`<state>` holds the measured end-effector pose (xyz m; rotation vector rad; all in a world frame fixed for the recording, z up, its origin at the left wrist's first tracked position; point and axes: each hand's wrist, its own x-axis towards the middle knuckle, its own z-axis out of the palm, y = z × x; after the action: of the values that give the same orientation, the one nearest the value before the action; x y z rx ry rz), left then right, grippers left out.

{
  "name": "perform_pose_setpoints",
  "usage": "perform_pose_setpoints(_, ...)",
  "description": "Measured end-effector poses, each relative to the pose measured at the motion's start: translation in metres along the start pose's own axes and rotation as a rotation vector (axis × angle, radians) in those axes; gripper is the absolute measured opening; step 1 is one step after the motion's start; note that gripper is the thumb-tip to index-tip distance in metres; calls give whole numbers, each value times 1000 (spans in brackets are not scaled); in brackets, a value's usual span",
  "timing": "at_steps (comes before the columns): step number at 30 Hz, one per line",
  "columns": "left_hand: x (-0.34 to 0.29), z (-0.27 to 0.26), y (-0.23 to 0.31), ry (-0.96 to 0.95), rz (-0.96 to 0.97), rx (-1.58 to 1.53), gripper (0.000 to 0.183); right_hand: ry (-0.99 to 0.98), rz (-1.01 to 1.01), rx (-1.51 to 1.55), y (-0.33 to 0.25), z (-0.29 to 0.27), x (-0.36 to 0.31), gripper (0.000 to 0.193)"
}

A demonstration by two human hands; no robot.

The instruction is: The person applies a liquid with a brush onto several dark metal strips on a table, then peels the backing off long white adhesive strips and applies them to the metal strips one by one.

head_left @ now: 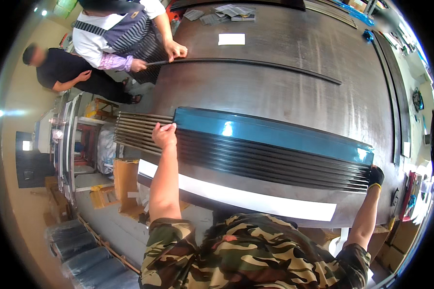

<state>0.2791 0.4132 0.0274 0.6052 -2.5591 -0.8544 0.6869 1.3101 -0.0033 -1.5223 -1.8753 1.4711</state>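
Observation:
A long blue strip [275, 127] with a glossy surface lies along the far side of a row of black tubes [265, 161]. Thin brownish metal rods [139, 126] stick out beyond their left end. My bare left hand [165, 136] is closed at the strip's left corner, above the metal rods. At the right end, my right hand [376, 177] wears a black glove and touches the ends of the tubes; its fingers are mostly hidden.
Across the dark table [284, 58], a co-worker [113, 38] holds a long thin black rod [255, 64]. Another person [65, 70] stands behind. A white strip [246, 197] lies along the near edge. A white paper [231, 39] and grey sheets [226, 13] lie farther off; cardboard boxes [126, 185] stand left.

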Motion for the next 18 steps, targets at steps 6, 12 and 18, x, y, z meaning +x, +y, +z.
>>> perform_pose_setpoints(6,-7,-39,2,70,-85,109,24,-89,-233,-1165,-13,16,26,50)
perform_pose_setpoints(12,18,-117,-56,135,-292,140,35,654,-296,-421,20,-63,-4,54)
perform_pose_setpoints(18,-11,-175,-133,-100,-85,29,66,-377,-598,254,-84,228,-287,45)
